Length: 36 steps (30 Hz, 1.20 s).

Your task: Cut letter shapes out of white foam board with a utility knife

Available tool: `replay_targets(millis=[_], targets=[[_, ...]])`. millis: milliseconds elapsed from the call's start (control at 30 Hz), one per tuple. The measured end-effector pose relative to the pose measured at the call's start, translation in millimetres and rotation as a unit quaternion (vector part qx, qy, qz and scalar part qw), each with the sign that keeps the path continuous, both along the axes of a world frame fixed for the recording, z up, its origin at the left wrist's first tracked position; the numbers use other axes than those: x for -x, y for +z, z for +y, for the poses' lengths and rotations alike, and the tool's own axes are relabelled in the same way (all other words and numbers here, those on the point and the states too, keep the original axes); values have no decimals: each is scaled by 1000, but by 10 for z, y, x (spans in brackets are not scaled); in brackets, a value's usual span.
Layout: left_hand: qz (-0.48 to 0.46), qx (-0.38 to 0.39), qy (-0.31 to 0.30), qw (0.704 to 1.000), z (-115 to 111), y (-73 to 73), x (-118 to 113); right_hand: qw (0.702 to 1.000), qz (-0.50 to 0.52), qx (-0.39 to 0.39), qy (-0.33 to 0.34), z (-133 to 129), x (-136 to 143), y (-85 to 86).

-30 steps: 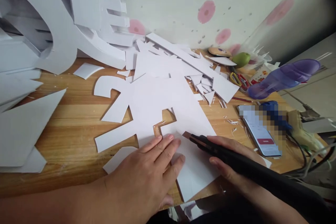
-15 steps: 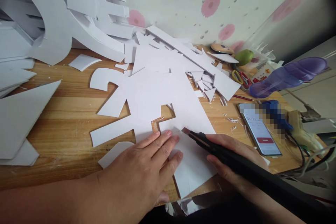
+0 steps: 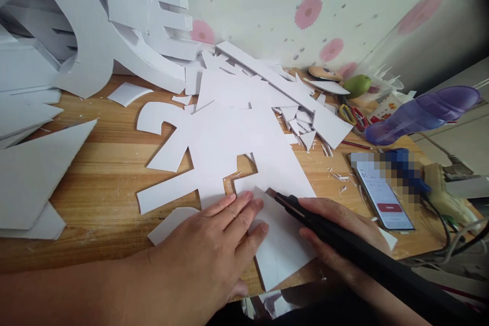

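Observation:
A white foam board point(image 3: 282, 244) with notches cut in it lies on the wooden table, its near end by the table's front edge. My left hand point(image 3: 217, 242) presses on it, open, with fingers stretched flat just left of the knife. My right hand point(image 3: 344, 221) is closed round a black utility knife point(image 3: 321, 224). Its short blade points left and its tip is at the board's surface, close to my left fingertips. Part of the right palm is hidden behind the knife's handle. Around the board's left side lie cut arms and a curved white piece point(image 3: 155, 116).
White offcuts point(image 3: 305, 122) are heaped at the back. Large white cut shapes point(image 3: 87, 51) stand at the back left. To the right are a phone point(image 3: 385, 198), scissors point(image 3: 353, 116), a purple translucent object point(image 3: 416, 114), a green fruit point(image 3: 357, 85) and cables point(image 3: 443, 224).
The view has shifted slightly, so the table things appear a little further right. Both hands keep nearly the same place on the board, and the knife blade has barely moved.

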<state>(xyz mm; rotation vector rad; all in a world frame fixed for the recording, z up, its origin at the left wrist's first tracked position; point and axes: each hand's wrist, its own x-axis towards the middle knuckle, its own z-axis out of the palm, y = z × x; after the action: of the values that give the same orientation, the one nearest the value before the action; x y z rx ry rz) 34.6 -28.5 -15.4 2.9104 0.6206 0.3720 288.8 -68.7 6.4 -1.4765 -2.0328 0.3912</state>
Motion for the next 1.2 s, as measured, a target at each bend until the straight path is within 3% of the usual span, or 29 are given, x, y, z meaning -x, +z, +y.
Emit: replay_targets(millis=[233,500,667,933,1100,1200], targets=[[-4,62,10,998,-10,-41,24,1000,-20,-11,13,25,47,-4],[1,7,-4,1000,24,-4,9,997,-25,-36,69,16,47,34],[-8,25,14,1000,4,-37,-5,998,-19,-33,43,-36,99,14],[17,5,-2,1000,30,15,-11,998,-42,-33,29,-234,147,161],[10,-11,13,1000,25,29,-2,994,-76,-81,4,-468,192,152],[4,-6,15,1000,16,35,-4,996,-70,-61,12,-569,198,177]])
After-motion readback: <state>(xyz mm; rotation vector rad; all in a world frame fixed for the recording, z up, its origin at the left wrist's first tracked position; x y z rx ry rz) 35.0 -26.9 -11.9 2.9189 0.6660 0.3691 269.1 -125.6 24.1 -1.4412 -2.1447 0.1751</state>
